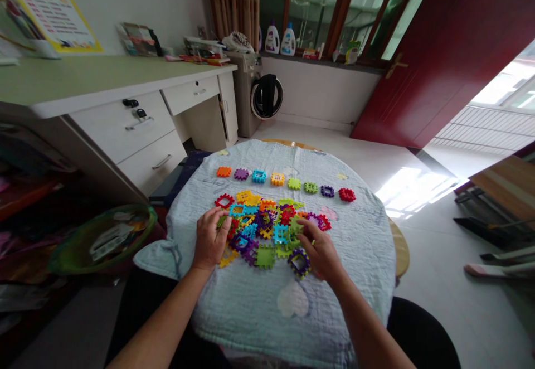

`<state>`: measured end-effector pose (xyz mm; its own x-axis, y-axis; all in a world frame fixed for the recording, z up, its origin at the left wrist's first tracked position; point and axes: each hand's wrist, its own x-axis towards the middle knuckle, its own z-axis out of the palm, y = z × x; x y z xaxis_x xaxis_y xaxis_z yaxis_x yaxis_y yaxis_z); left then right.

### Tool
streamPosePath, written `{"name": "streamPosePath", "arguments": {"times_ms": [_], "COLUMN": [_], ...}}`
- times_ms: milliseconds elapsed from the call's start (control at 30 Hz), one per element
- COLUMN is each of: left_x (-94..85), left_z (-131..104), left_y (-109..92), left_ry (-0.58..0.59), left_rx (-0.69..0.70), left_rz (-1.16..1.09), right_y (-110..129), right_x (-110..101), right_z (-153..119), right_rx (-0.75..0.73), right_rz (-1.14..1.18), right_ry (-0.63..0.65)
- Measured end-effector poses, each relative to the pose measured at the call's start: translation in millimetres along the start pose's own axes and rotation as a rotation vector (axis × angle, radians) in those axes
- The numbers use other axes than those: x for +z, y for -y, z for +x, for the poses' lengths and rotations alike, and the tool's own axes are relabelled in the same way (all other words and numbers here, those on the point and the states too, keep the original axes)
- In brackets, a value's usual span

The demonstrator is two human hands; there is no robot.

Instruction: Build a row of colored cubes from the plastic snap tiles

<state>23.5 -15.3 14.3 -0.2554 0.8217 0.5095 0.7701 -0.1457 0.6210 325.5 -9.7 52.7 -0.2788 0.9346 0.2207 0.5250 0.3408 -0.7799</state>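
from where i stand, the person has two slim, smooth forearms, left (167,321) and right (368,321), bare from wrist to the picture's lower edge, a bare left hand (212,239) and right hand (321,247) with short-looking nails, and plain black clothing (144,313) over both legs.

- Two bare hands, left (212,238) and right (321,248), flank a heap of toothed plastic pieces (265,229) on a pale, patterned cloth (292,324); whether either grips a piece is unclear.
- Beyond the heap, a row of eight toothed items (293,183) runs from orange at left to red at right.
- A washing machine (244,96) stands open-doored beside a green-topped desk (100,76), near a red door (438,51).
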Motion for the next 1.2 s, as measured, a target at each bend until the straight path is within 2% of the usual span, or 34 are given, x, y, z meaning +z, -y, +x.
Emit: {"name": "streamPosePath", "arguments": {"times_ms": [100,200,333,500,633,1000,1200], "left_x": [0.0,0.0,0.3,0.8,1.1,1.1,1.7], "left_z": [-0.2,0.1,0.5,0.2,0.3,0.7,1.0], "left_y": [1.3,0.6,-0.7,0.1,0.7,1.6,2.3], "left_ry": [0.009,0.002,-0.003,0.013,0.008,0.006,0.019], "left_rx": [0.007,0.011,0.007,0.001,0.011,0.025,0.012], "left_rz": [0.008,0.005,0.0,0.0,-0.005,-0.009,-0.012], "right_y": [-15.6,-21.7,-16.4,-10.0,-11.8,-15.4,-18.7], "right_x": [-9.4,-14.0,-15.2,-12.3,-10.2,-17.3,-12.4], "right_z": [3.8,5.2,2.7,-1.8,-1.9,11.5,21.0], "right_rx": [0.087,0.05,-0.019,0.043,0.067,-0.016,-0.043], "right_rz": [-0.005,-0.144,-0.395,-0.567,-0.557,-0.424,-0.399], "right_ry": [0.045,0.062,0.03,0.094,0.124,-0.036,-0.037]}}
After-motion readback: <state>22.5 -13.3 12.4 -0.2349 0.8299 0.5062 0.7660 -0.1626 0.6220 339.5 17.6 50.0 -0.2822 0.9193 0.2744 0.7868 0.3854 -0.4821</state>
